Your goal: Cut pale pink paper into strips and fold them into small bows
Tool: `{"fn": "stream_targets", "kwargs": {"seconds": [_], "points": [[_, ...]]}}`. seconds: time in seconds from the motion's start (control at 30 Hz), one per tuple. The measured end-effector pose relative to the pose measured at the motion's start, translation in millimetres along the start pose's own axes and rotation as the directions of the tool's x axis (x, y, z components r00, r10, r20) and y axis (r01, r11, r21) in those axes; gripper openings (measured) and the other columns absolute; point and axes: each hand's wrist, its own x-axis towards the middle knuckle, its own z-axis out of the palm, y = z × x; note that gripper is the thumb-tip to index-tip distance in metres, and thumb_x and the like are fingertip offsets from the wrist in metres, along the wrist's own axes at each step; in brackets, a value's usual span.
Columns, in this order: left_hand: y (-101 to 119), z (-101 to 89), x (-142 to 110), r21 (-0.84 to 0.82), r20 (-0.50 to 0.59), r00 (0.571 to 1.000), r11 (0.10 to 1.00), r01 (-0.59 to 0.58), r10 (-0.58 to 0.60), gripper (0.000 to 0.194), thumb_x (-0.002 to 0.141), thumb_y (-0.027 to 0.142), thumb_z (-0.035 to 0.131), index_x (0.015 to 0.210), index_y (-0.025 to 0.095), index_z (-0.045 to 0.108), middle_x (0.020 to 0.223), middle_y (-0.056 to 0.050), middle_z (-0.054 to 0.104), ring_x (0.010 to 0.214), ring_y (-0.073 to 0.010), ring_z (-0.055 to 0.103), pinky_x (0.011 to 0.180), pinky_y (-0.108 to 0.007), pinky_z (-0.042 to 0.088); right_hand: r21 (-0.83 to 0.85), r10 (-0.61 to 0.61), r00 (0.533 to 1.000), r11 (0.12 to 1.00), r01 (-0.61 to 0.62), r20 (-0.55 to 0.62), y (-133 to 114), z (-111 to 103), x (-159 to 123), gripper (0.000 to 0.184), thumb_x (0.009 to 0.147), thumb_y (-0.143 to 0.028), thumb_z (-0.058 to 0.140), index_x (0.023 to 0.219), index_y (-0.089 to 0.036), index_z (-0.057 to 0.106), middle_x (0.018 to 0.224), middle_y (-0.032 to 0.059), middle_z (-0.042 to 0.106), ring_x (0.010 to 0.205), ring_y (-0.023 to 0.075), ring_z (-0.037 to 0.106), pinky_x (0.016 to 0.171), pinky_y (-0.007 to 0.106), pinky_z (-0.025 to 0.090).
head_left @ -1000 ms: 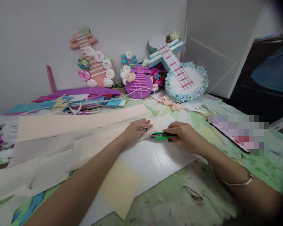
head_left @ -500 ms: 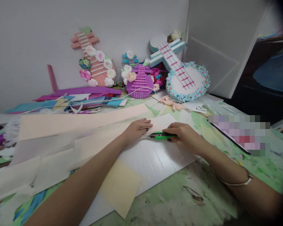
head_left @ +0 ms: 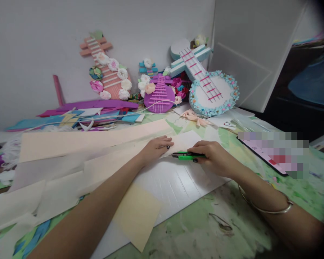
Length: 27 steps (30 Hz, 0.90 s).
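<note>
My right hand [head_left: 212, 154] is closed around a green and black utility knife [head_left: 185, 156], its front end pointing left toward the other hand. The blade tip is too small to make out. My left hand [head_left: 158, 146] lies flat with fingers stretched out, pressing on a pale peach sheet [head_left: 105, 163] just left of the knife. Under both is a glossy white board [head_left: 175, 187] with several scored lines on its surface. A pale yellow square of paper [head_left: 140, 216] lies on the board near my left forearm.
Decorated lute-like models, one peach [head_left: 112, 81], one purple [head_left: 160, 95] and one light blue [head_left: 214, 90], lean at the back wall. Coloured paper scraps [head_left: 102, 105] heap at back left. A phone-like tablet [head_left: 261, 154], partly blurred, lies on the right. Another peach strip [head_left: 56, 142] lies behind.
The hands and the knife hold nearly the same place; the right hand and knife have shifted very slightly to the right. The whole view has shifted a little.
</note>
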Motion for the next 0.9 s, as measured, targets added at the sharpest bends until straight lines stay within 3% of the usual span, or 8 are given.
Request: {"fn": "stream_targets", "kwargs": {"seconds": [0.1, 0.23, 0.3, 0.4, 0.53, 0.73, 0.9], "points": [[0.8, -3.1, -0.7, -0.055, 0.015, 1.0, 0.998, -0.007, 0.008, 0.039, 0.08, 0.035, 0.062, 0.115, 0.018, 0.067, 0.133, -0.011, 0.055, 0.136, -0.0266, 0.036, 0.112, -0.045, 0.029, 0.032, -0.001, 1.0, 0.999, 0.001, 0.002, 3.4, -0.6, 0.8, 0.03, 0.077, -0.007, 0.051, 0.095, -0.018, 0.072, 0.091, 0.0087, 0.069, 0.084, 0.0218, 0.063, 0.075, 0.03, 0.045], [8.4, -12.0, -2.3, 0.014, 0.161, 0.982, 0.995, -0.097, 0.094, 0.063, 0.068, 0.041, 0.076, 0.125, 0.02, 0.061, 0.142, -0.012, 0.046, 0.139, -0.0316, 0.028, 0.114, -0.049, 0.019, 0.052, -0.029, 1.0, 0.998, 0.028, 0.011, 10.1, 2.1, 3.7, 0.032, 0.077, -0.007, 0.051, 0.098, -0.018, 0.072, 0.094, 0.0088, 0.069, 0.086, 0.0221, 0.063, 0.076, 0.03, 0.045], [11.2, -14.8, -3.2, -0.019, 0.201, 0.974, 0.995, -0.101, 0.103, 0.056, 0.073, 0.042, 0.071, 0.124, 0.022, 0.061, 0.14, -0.01, 0.048, 0.139, -0.032, 0.028, 0.115, -0.051, 0.011, 0.04, -0.046, 0.999, 0.998, 0.045, 0.015, 13.4, 3.8, 5.0, 0.034, 0.077, -0.006, 0.05, 0.1, -0.018, 0.072, 0.097, 0.0098, 0.069, 0.089, 0.0229, 0.063, 0.078, 0.031, 0.045], [11.7, -14.5, -4.4, -0.162, 0.147, 0.989, 0.987, -0.01, 0.034, 0.037, 0.087, 0.036, 0.053, 0.119, 0.021, 0.065, 0.136, -0.009, 0.053, 0.139, -0.0285, 0.03, 0.115, -0.05, 0.011, 0.009, -0.061, 0.998, 0.998, 0.061, 0.008, 17.6, 5.5, 6.3, 0.037, 0.077, -0.005, 0.049, 0.103, -0.017, 0.071, 0.1, 0.0109, 0.068, 0.091, 0.0239, 0.062, 0.079, 0.032, 0.045], [10.8, -11.4, -5.3, -0.29, 0.142, 0.99, 0.955, 0.061, -0.02, 0.042, 0.073, 0.015, 0.058, 0.114, 0.02, 0.068, 0.134, -0.008, 0.055, 0.14, -0.0263, 0.028, 0.115, -0.045, 0.016, 0.013, -0.065, 0.998, 0.998, 0.065, 0.007, 19.1, 6.5, 7.7, 0.038, 0.076, -0.004, 0.048, 0.104, -0.017, 0.071, 0.1, 0.0109, 0.068, 0.091, 0.0236, 0.062, 0.08, 0.033, 0.045], [15.8, -9.5, -6.1, -0.344, 0.104, 0.987, 0.926, 0.153, -0.124, 0.038, 0.079, 0.022, 0.054, 0.114, 0.019, 0.068, 0.14, -0.009, 0.049, 0.14, -0.0255, 0.029, 0.114, -0.042, 0.017, -0.018, -0.073, 0.997, 0.997, 0.073, 0.0, 8.5, 6.5, 6.8, 0.031, 0.079, -0.007, 0.051, 0.1, -0.016, 0.071, 0.096, 0.0117, 0.067, 0.088, 0.0238, 0.062, 0.077, 0.032, 0.045], [16.1, -8.8, -6.1, -0.318, 0.103, 0.986, 0.935, 0.156, -0.13, 0.041, 0.077, 0.019, 0.052, 0.115, 0.018, 0.067, 0.141, -0.01, 0.047, 0.14, -0.0231, 0.029, 0.115, -0.041, 0.015, -0.061, -0.086, 0.996, 0.995, 0.084, -0.026, 2.1, 5.2, 3.4, 0.029, 0.08, -0.007, 0.05, 0.099, -0.015, 0.072, 0.094, 0.0127, 0.067, 0.086, 0.0238, 0.061, 0.075, 0.032, 0.045]]}}
